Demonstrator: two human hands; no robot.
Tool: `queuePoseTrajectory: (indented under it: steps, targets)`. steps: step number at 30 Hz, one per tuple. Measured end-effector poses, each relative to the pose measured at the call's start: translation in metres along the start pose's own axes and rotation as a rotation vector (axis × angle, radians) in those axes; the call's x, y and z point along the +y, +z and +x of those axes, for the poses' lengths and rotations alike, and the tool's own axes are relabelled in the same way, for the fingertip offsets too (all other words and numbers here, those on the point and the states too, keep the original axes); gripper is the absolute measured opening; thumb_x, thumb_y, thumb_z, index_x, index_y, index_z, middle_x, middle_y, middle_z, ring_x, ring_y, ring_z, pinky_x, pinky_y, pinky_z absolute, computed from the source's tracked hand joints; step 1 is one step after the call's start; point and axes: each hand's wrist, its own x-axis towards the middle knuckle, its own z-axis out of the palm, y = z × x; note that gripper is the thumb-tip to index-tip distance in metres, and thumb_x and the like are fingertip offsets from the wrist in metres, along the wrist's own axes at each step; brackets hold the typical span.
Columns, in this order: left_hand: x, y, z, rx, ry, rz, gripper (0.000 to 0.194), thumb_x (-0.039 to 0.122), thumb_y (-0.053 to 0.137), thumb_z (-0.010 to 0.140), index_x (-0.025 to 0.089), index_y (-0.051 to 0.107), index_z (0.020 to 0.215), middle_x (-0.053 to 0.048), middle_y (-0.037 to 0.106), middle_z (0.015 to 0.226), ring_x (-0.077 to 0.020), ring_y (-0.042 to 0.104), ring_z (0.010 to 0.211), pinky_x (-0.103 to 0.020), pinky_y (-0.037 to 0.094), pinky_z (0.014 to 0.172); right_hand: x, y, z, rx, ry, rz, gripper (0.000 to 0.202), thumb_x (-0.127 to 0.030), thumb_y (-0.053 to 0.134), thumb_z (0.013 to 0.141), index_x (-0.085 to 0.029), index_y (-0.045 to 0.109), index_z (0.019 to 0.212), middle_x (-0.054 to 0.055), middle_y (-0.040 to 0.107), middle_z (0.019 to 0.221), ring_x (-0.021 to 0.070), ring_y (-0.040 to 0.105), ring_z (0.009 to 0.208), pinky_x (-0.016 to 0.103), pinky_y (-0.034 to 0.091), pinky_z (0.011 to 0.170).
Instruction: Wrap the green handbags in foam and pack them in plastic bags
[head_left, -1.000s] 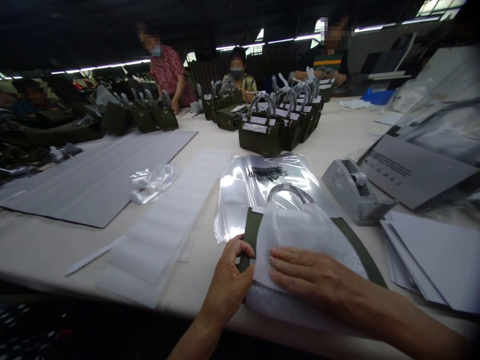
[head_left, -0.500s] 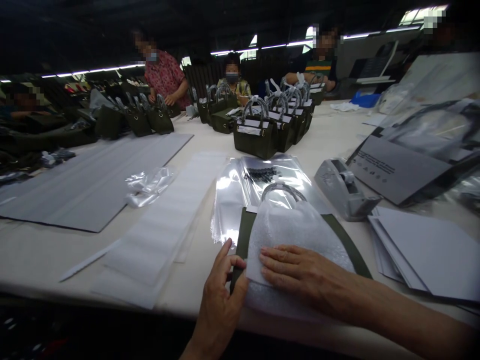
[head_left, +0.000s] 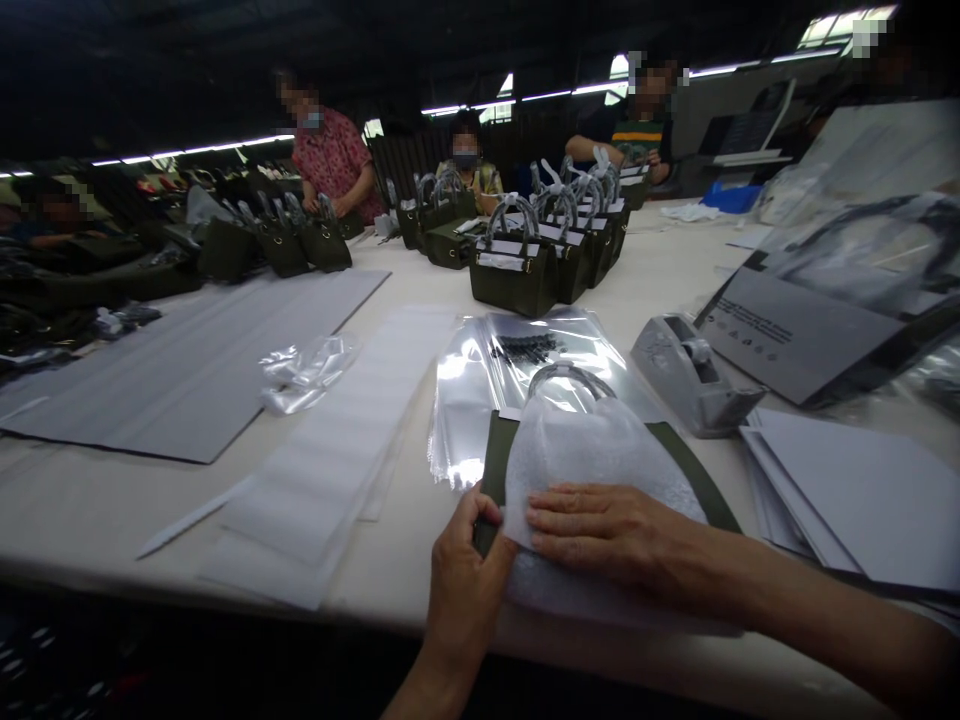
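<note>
An olive-green handbag (head_left: 699,465) lies at the table's front edge, its wrapped handles (head_left: 574,376) pointing away from me. A white foam sheet (head_left: 600,440) covers most of its upper face and hangs toward the front edge. My left hand (head_left: 466,575) is closed on the bag's left edge, fingers curled and thumb beside the foam. My right hand (head_left: 611,530) rests flat on the foam with its fingers stretched out, holding nothing. Beyond the bag is a stack of clear plastic bags (head_left: 459,410), partly hidden by it.
Right of the bag stand a tape dispenser (head_left: 694,380) and white card sheets (head_left: 862,500). Foam strips (head_left: 322,480), crumpled plastic (head_left: 307,370) and a large grey sheet (head_left: 195,360) lie left. Finished-looking handbags (head_left: 514,275) stand behind; several people work across the table.
My left hand's raised index finger has curled in, and the hand now grips the bag's edge. My right hand stays flat on the foam. The view has shifted slightly.
</note>
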Motion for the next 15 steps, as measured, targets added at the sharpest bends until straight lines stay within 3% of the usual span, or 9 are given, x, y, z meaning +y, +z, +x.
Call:
queuePoseTrajectory:
  steps: [4, 7, 12, 15]
  targets:
    - [-0.005, -0.001, -0.007, 0.038, 0.017, -0.037, 0.018, 0.035, 0.043, 0.084, 0.02, 0.052, 0.079, -0.002, 0.06, 0.101, -0.0185, 0.053, 0.099, -0.029, 0.041, 0.086, -0.006, -0.004, 0.006, -0.056, 0.034, -0.051, 0.035, -0.017, 0.028, 0.094, -0.009, 0.05, 0.121, 0.006, 0.053, 0.125, 0.0137, 0.032, 0.128, 0.029, 0.022, 0.111]
    - [-0.006, -0.004, -0.009, 0.007, 0.021, -0.036, 0.029, 0.038, 0.035, 0.088, 0.02, 0.056, 0.081, -0.004, 0.052, 0.125, -0.0216, 0.042, 0.12, -0.033, 0.033, 0.1, -0.008, -0.006, 0.008, -0.08, 0.039, -0.09, 0.035, -0.017, 0.026, 0.095, -0.01, 0.054, 0.115, 0.005, 0.053, 0.124, 0.0132, 0.033, 0.127, 0.027, 0.021, 0.111]
    - [-0.006, 0.0, -0.007, 0.023, -0.01, 0.075, 0.022, 0.041, 0.052, 0.08, 0.019, 0.056, 0.077, -0.01, 0.039, 0.137, -0.027, 0.035, 0.127, -0.04, 0.034, 0.1, -0.007, 0.001, 0.004, -0.078, 0.043, -0.137, 0.033, -0.016, 0.029, 0.093, -0.01, 0.051, 0.117, 0.006, 0.049, 0.127, 0.0167, 0.033, 0.127, 0.032, 0.024, 0.11]
    - [-0.01, 0.006, -0.009, 0.111, 0.077, 0.138, 0.019, 0.035, 0.052, 0.081, 0.019, 0.055, 0.091, -0.01, 0.037, 0.138, -0.0253, 0.035, 0.127, -0.041, 0.035, 0.101, -0.008, 0.005, 0.001, -0.046, 0.051, -0.181, 0.033, -0.015, 0.029, 0.093, -0.013, 0.048, 0.119, 0.006, 0.048, 0.129, 0.0177, 0.034, 0.126, 0.035, 0.027, 0.108]
